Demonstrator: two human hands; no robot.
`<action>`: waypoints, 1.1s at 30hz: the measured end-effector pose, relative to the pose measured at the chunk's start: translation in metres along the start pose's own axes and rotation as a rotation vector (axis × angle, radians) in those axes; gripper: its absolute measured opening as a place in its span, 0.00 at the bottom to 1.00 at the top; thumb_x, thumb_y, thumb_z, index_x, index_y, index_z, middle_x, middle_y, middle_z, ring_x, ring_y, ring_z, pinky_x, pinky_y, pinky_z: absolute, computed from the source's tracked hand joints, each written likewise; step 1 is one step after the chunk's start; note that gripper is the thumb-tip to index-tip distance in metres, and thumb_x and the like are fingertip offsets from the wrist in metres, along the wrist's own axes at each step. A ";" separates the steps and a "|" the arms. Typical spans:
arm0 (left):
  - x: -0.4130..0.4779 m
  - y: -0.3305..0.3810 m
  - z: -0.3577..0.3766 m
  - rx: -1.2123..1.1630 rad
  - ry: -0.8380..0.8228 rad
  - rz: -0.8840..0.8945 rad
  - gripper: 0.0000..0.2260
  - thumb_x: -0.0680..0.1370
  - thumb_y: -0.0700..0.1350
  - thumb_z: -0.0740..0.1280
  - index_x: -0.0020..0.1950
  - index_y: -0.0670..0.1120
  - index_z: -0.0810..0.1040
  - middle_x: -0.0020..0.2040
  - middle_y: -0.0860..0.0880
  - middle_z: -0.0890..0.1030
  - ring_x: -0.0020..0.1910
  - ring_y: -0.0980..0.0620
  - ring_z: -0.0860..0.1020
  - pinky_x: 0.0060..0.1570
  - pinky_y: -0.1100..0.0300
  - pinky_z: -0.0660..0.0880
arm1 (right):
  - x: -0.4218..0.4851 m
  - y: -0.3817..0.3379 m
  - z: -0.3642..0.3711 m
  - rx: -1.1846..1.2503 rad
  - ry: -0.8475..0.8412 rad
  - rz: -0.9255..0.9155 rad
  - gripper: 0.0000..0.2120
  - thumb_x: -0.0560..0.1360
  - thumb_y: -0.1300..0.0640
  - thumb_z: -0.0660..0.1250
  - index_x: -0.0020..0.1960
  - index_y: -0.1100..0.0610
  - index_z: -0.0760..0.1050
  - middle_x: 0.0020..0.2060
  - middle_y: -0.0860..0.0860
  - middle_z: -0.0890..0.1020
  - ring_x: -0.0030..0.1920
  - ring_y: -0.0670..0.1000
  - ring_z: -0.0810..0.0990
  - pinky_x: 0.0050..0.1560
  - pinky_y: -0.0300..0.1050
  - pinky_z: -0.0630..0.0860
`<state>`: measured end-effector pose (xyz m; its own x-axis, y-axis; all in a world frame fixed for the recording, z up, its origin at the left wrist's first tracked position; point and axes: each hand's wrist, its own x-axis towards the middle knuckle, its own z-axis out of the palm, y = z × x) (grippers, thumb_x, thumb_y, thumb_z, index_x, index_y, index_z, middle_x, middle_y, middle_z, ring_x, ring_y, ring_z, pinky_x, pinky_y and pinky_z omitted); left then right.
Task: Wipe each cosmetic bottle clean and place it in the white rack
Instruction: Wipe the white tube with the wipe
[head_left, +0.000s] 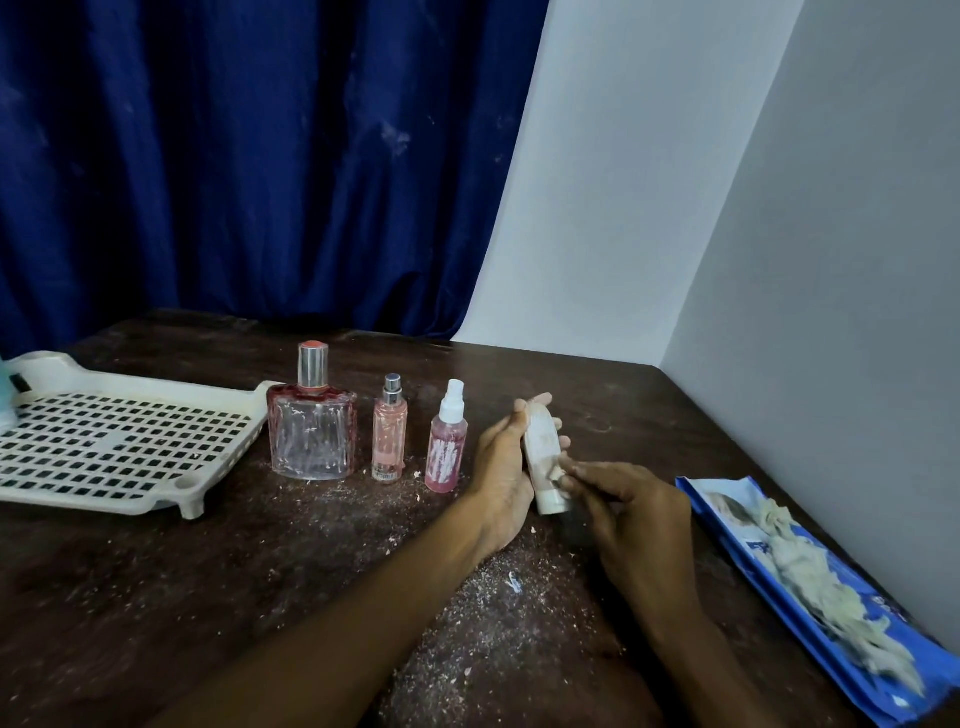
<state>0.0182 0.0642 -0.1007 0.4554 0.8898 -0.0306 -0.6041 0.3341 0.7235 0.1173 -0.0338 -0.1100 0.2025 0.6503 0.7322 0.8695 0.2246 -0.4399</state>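
Wiping white bottle (540, 441), clasped in left grip (501, 467), pinched at lower end by right grip (628, 514). Next, probably: carrying to rack (130, 387) at surface's (156, 597) left edge, setting upright.

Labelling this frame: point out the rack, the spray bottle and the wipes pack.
rack (104, 501), head view, front rim
spray bottle (445, 452), head view, pink body
wipes pack (748, 556), head view, blue wrapper

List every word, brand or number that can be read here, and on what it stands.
Nothing can be read for certain.
blue packet: white letters, half covered and blurred, not readable.
slim pink bottle: dark label at its foot, too small.
white bottle: faint marks, unreadable.
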 end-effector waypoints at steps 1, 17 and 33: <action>0.001 -0.001 -0.001 -0.006 0.001 0.000 0.16 0.85 0.51 0.56 0.59 0.46 0.82 0.50 0.43 0.80 0.40 0.50 0.78 0.30 0.57 0.74 | 0.000 0.001 0.000 0.010 -0.013 -0.001 0.13 0.70 0.61 0.77 0.52 0.48 0.85 0.47 0.37 0.83 0.48 0.37 0.81 0.51 0.33 0.77; 0.001 -0.002 -0.001 0.074 -0.025 0.026 0.17 0.84 0.51 0.58 0.62 0.44 0.81 0.50 0.42 0.81 0.43 0.48 0.79 0.47 0.50 0.78 | 0.001 0.003 -0.005 -0.163 -0.169 -0.152 0.17 0.68 0.64 0.78 0.56 0.56 0.84 0.49 0.51 0.85 0.45 0.46 0.83 0.47 0.36 0.80; -0.005 0.004 0.001 0.140 -0.118 0.023 0.20 0.85 0.52 0.54 0.58 0.42 0.81 0.45 0.43 0.82 0.41 0.49 0.79 0.44 0.56 0.78 | 0.003 -0.001 -0.002 0.022 0.035 0.062 0.10 0.73 0.59 0.75 0.54 0.53 0.84 0.45 0.45 0.85 0.43 0.39 0.82 0.47 0.26 0.73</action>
<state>0.0143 0.0611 -0.0964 0.5210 0.8513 0.0627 -0.5222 0.2598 0.8123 0.1180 -0.0335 -0.1065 0.2717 0.6378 0.7207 0.8450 0.2004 -0.4959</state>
